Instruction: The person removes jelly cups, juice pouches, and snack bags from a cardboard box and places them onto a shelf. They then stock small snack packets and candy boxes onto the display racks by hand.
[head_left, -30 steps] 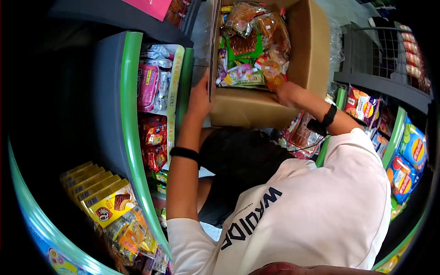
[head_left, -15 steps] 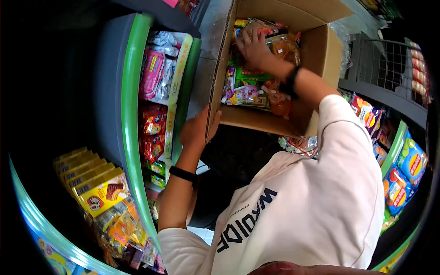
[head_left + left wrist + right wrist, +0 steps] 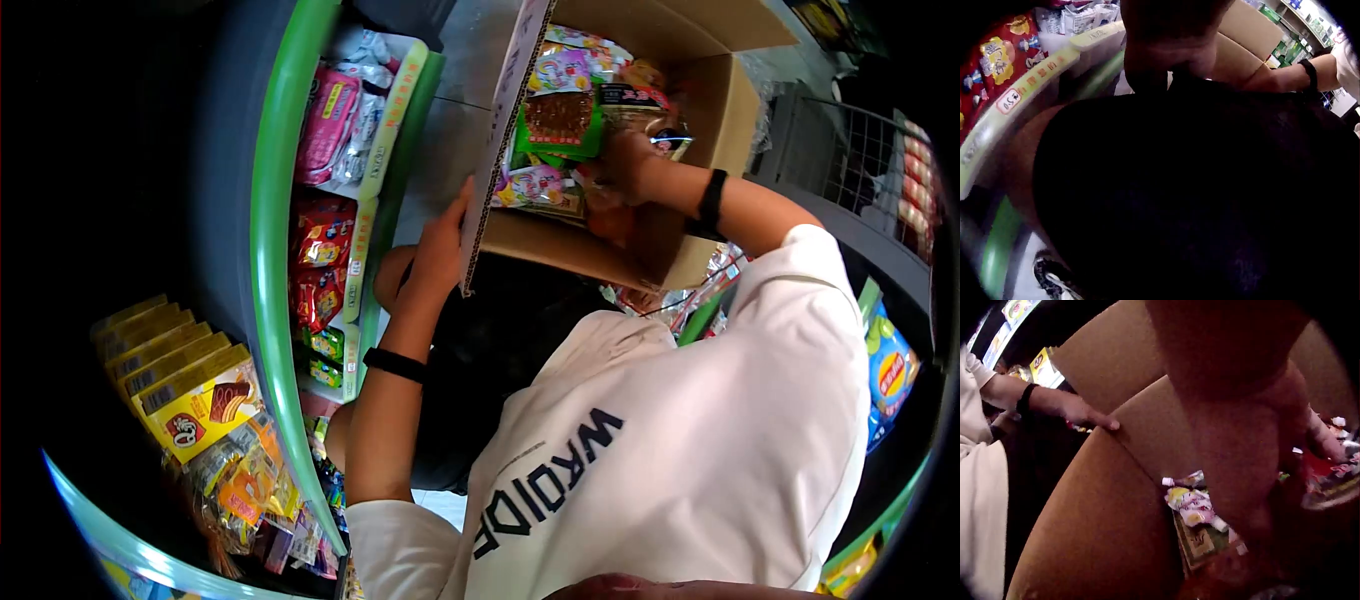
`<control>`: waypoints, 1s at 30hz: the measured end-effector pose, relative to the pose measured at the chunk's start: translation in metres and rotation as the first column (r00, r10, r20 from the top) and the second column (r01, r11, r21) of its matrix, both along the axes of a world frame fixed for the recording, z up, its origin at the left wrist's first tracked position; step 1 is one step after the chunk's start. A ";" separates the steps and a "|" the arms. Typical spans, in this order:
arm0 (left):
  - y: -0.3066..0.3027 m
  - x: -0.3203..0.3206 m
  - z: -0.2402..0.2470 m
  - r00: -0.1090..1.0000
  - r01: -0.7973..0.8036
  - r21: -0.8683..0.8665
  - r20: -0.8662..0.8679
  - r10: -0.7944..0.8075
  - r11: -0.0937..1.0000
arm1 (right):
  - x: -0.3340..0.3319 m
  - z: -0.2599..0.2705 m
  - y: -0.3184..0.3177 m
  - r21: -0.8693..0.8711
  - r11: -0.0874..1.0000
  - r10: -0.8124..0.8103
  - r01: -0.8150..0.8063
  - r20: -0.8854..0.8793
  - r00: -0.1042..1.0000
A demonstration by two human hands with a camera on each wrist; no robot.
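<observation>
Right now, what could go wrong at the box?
The left hand holds the cardboard box by one edge only, so the box could twist or shift if the right hand pushes hard.
The snack packets overlap loosely; moving one may drag or bury its neighbours.
The right hand's fingers are mostly hidden among them, so a poor grip could go unnoticed.

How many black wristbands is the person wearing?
2. One black band sits behind the left hand; the other band sits behind the right hand, which reaches inside the box. The white sleeves could hide more.
</observation>
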State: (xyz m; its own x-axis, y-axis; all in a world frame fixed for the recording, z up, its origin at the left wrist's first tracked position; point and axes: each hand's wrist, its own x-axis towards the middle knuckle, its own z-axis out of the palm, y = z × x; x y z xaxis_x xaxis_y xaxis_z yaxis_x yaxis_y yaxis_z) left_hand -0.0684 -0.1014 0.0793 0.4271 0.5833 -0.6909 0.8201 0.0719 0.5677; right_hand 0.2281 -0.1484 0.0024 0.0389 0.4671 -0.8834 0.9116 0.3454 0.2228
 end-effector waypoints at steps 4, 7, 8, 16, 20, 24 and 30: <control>-0.009 -0.010 -0.019 0.996 0.037 0.120 0.071 -0.045 0.992 | 0.070 -0.185 0.021 0.179 0.946 -0.137 0.269 -0.530 0.837; -0.007 -0.020 -0.046 0.985 0.029 0.163 0.160 -0.055 0.986 | 0.092 -0.126 0.076 0.665 0.642 -0.158 0.381 -0.371 0.915; -0.011 -0.024 -0.051 0.985 0.029 0.143 0.166 -0.053 0.989 | 0.101 -0.147 0.100 0.722 0.607 -0.308 0.332 -0.171 0.936; -0.012 -0.019 -0.038 0.981 0.002 0.232 0.187 -0.047 0.973 | 0.101 -0.123 0.089 0.629 0.515 -0.323 0.583 -0.488 0.811; -0.013 -0.024 -0.045 0.966 -0.019 0.179 0.257 -0.028 0.984 | 0.104 -0.139 0.095 0.633 0.530 -0.270 0.564 -0.504 0.820; -0.005 -0.030 -0.033 0.989 0.068 0.142 0.121 -0.086 0.988 | 0.110 -0.142 0.101 0.609 0.435 -0.261 0.663 -0.620 0.740; 0.010 -0.061 0.042 0.973 0.198 0.086 0.107 -0.207 0.976 | 0.095 -0.159 0.103 0.512 0.426 -0.342 0.746 -0.672 0.656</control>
